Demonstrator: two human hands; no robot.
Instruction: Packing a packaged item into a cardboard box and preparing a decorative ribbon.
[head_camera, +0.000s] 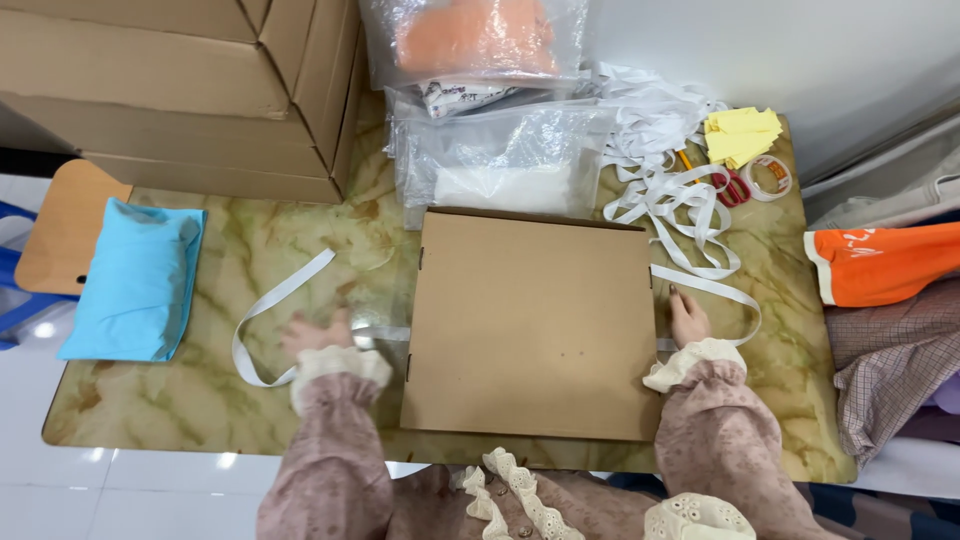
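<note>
Box: a flat brown cardboard box, squarish, lid shut, sitting pretty much dead centre on the green marbled worktop, near the front edge. Plain top, just a couple of tiny dark specks.

Ribbon: a white ribbon passes under the box. On the left it loops out across the worktop and curls back; on the right it runs off in another loop toward the big tangle of white ribbon behind.

Left hand: the left hand lies low on the worktop just left of the box, palm down, fingers spread, right on the ribbon where it comes out from under the box. It's blurry, so can't tell if it's actually pinching the ribbon or just resting on it.

Right hand: the right hand is at the box's right edge, fingers together and pointing away from the person, touching the ribbon there. The grip looks pressed together but whether it's got hold of the ribbon is hard to call.

Sleeves: dusty pink with cream lace cuffs, covering both wrists.

Hidden bits: the ribbon under the box is out of sight. The scissors are half buried in the ribbon tangle, next to the tape roll and yellow paper.

Around: a blue pouch at far left, stacked cartons behind, plastic bags at the back.
</note>
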